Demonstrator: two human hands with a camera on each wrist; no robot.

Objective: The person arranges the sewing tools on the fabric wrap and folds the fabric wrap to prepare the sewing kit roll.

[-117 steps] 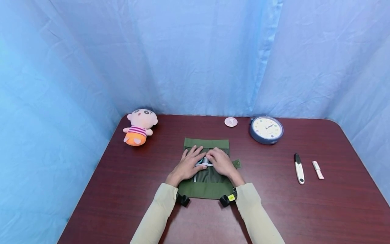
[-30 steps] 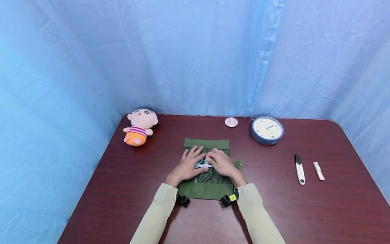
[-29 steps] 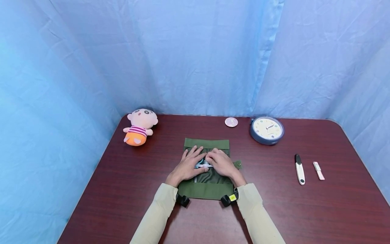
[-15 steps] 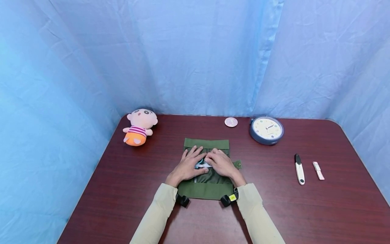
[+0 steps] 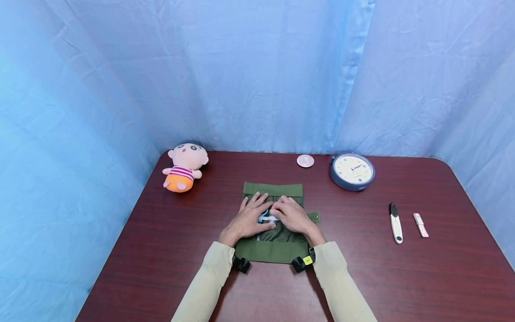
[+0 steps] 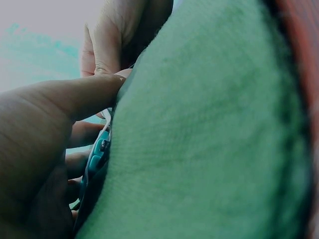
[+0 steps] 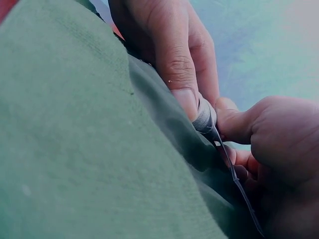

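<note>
A green cloth roll-up pouch (image 5: 273, 252) lies spread on the table, a white elastic band (image 5: 264, 218) running across its middle. My left hand (image 5: 246, 220) lies over the pouch's left part with fingers spread, its thumb at the band. With curled thumb and fingers, my right hand (image 5: 293, 215) pinches a grey thread spool (image 7: 203, 121) at the band; its lower end shows below the band in the head view. In the right wrist view, the left thumb (image 7: 237, 121) reaches close to the spool. A teal plastic piece (image 6: 97, 152) sits under the left hand, mostly hidden.
A snap tab (image 5: 315, 217) sticks out from the pouch's right side. Around it on the table are a plush doll (image 5: 183, 167), a round pink disc (image 5: 305, 161), a clock (image 5: 352, 172), a white-and-black tool (image 5: 396, 223) and a small white-and-pink bundle (image 5: 420, 225).
The thread spool has slid toward the near side under the elastic band, its end now showing below it. The right fingers followed slightly; the left hand has stayed nearly still.
</note>
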